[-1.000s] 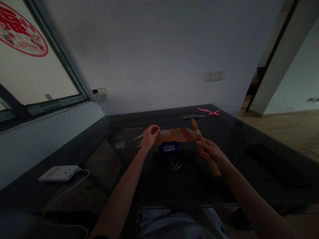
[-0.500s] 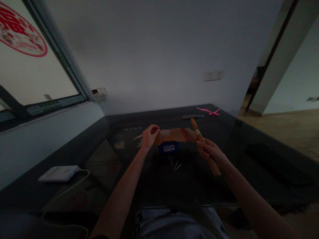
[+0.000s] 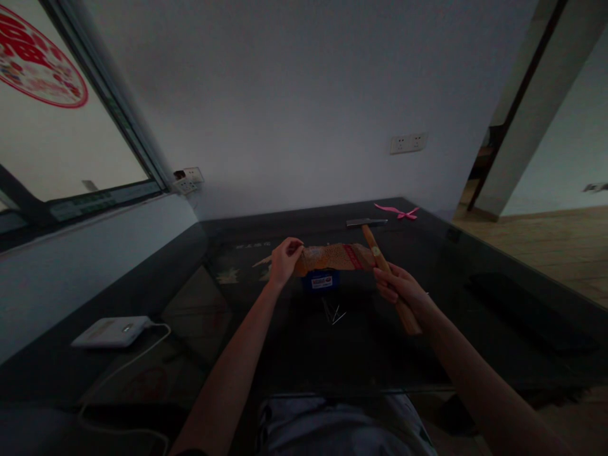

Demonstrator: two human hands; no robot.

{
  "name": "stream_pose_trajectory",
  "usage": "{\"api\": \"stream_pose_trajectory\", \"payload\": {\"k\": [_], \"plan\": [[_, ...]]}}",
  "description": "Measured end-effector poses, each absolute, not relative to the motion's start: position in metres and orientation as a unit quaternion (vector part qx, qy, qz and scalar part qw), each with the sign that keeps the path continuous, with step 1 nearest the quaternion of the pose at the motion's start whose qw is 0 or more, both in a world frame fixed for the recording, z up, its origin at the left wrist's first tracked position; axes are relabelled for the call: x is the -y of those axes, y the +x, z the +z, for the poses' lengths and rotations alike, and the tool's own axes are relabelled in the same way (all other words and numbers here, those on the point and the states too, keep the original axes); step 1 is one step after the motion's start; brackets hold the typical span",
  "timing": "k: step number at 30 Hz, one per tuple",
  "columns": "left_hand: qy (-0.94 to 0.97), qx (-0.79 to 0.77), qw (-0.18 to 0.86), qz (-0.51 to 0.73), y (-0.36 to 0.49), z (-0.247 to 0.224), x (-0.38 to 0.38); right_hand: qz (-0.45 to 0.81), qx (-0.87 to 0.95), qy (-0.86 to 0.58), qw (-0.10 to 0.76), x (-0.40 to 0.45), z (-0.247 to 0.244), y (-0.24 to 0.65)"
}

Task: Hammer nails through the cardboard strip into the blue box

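Note:
My left hand (image 3: 285, 261) is closed in a pinch over the left part of a long brown patterned piece (image 3: 330, 256) with a red band. Whatever is between its fingertips is too small to make out. A pale pointed end of the piece sticks out left of that hand. My right hand (image 3: 401, 288) wraps round the wooden handle of a hammer (image 3: 375, 247). The hammer's metal head points away from me, and its handle crosses the piece's right end. Beneath the piece is a blue box (image 3: 322, 280) with a white label. Several thin nails (image 3: 336, 315) lie nearer to me.
A white power bank (image 3: 113, 332) with a white cable lies on the left of the dark glossy table (image 3: 294, 367). Far right, a pink ribbon (image 3: 403, 214) rests near the back edge. A dark flat object (image 3: 527, 310) lies on the right. The wall stands behind.

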State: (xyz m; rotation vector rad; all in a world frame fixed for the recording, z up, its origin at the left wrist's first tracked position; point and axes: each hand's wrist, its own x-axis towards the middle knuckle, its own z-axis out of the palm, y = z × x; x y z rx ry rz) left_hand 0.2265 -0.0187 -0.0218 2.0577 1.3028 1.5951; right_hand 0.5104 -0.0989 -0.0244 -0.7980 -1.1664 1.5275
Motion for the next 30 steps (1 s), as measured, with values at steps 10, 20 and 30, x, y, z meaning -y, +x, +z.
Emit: {"api": "stream_pose_trajectory", "payload": {"k": [10, 20, 30], "plan": [[0.703, -0.438, 0.106, 0.549, 0.2267, -0.0226, 0.0187, 0.633, 0.481, -0.324, 0.513, 0.0990, -0.0232, 0.5089], [0.701, -0.451, 0.110, 0.542, 0.2264, -0.0235, 0.0180, 0.632, 0.483, -0.327, 0.510, 0.0991, -0.0224, 0.5092], [0.698, -0.456, 0.148, 0.532, 0.2246, -0.0221, 0.0166, 0.540, 0.559, -0.388, 0.495, 0.1020, -0.0209, 0.5043]]}}
